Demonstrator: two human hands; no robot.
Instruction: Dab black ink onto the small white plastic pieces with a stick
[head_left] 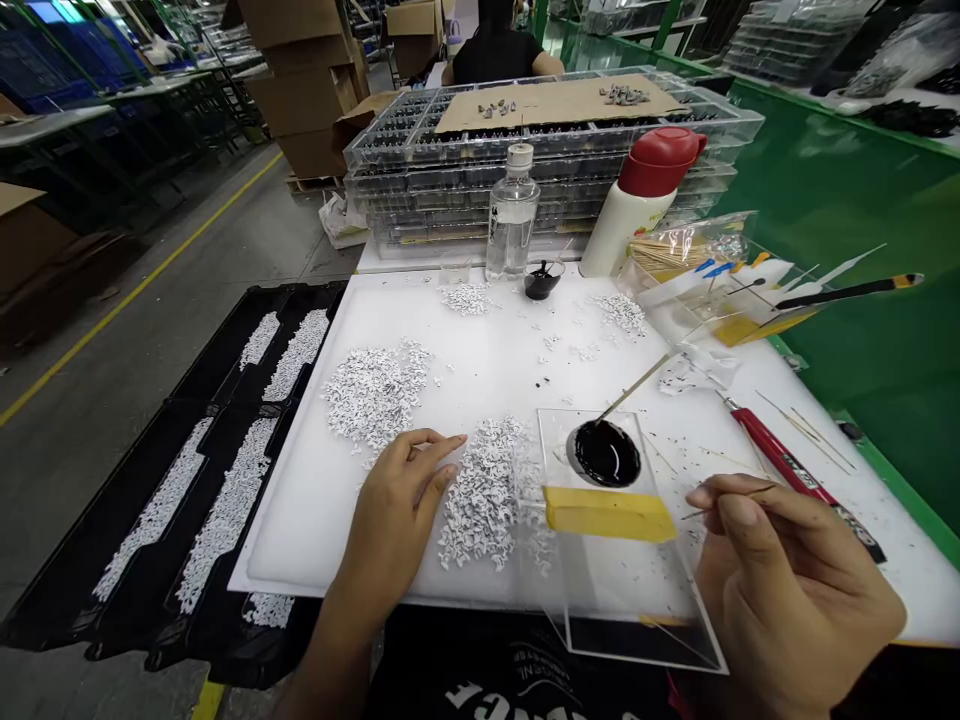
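Note:
My left hand (pixel 401 505) hovers at the left edge of a pile of small white plastic pieces (pixel 487 500). Its index finger and thumb point right, slightly apart, and I see nothing between them. At the right, my right hand (pixel 787 580) pinches a thin wooden stick (pixel 761 490) between thumb and fingers. Between the hands stands a clear acrylic stand (pixel 637 600) with yellow tape (pixel 609 513) across it. On the stand sits a small round dish of glossy black paint (pixel 606 453), with another stick (pixel 637 388) leaning in it.
Another white pile (pixel 375 390) lies left. Behind are a clear bottle (pixel 513 215), a black paint cup (pixel 541 280), a red-lidded flask (pixel 637 200) and stacked clear trays (pixel 420 200). A red-handled knife (pixel 795 465) lies right. Black trays (pixel 247 440) stand left; a person (pixel 495 50) sits beyond.

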